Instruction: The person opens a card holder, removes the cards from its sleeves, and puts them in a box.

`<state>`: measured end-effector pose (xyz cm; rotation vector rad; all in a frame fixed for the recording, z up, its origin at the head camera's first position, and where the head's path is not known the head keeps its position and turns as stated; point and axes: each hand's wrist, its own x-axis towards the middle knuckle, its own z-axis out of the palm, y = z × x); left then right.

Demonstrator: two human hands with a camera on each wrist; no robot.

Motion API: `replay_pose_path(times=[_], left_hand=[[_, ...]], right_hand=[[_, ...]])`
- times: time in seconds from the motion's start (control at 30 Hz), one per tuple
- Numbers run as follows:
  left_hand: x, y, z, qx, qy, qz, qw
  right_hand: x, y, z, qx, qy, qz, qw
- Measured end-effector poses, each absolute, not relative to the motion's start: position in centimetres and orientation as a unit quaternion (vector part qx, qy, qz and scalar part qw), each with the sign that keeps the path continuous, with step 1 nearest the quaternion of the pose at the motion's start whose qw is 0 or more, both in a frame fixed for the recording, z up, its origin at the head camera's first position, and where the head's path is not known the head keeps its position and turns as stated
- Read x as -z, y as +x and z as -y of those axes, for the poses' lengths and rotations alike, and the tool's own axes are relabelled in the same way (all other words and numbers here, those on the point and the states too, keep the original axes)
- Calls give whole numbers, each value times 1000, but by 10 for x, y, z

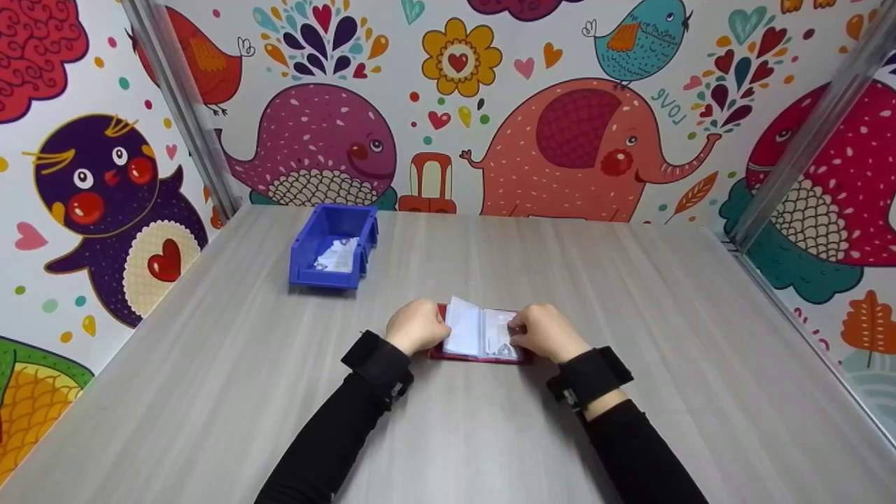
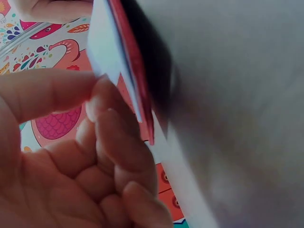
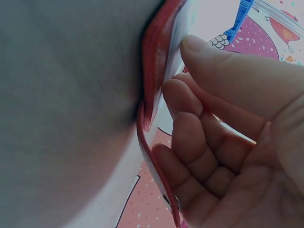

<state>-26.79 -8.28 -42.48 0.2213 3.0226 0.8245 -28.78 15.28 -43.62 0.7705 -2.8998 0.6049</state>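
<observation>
A small red-covered card holder with clear plastic sleeves lies spread on the table in front of the person. My left hand is at its left side, pinching the raised sleeve pages between thumb and index finger. From the other side, my right hand pinches at the right-hand sleeve, where a printed white card shows. In the right wrist view the thumb presses the stack of sleeves, and other fingers are curled beside the red cover. The fingertips partly hide the sleeve edges.
A blue plastic bin stands toward the back left of the wooden-topped table, with several white printed cards inside. Walls with cartoon animals and metal posts enclose the back and sides.
</observation>
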Motion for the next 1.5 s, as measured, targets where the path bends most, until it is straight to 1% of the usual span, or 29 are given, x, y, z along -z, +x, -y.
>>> replay_pose_path(times=[0.63, 0.9, 1.17, 1.5], left_hand=[[426, -272, 77, -218, 45, -974, 29], [427, -274, 76, -212, 37, -976, 39], [427, -274, 77, -200, 47, -978, 42], [423, -274, 75, -187, 31, -981, 36]], right_hand=[[436, -288, -152, -204, 243, 948, 37], [435, -287, -153, -199, 254, 946, 41], [436, -287, -154, -197, 268, 942, 46], [436, -285, -152, -200, 250, 946, 41]])
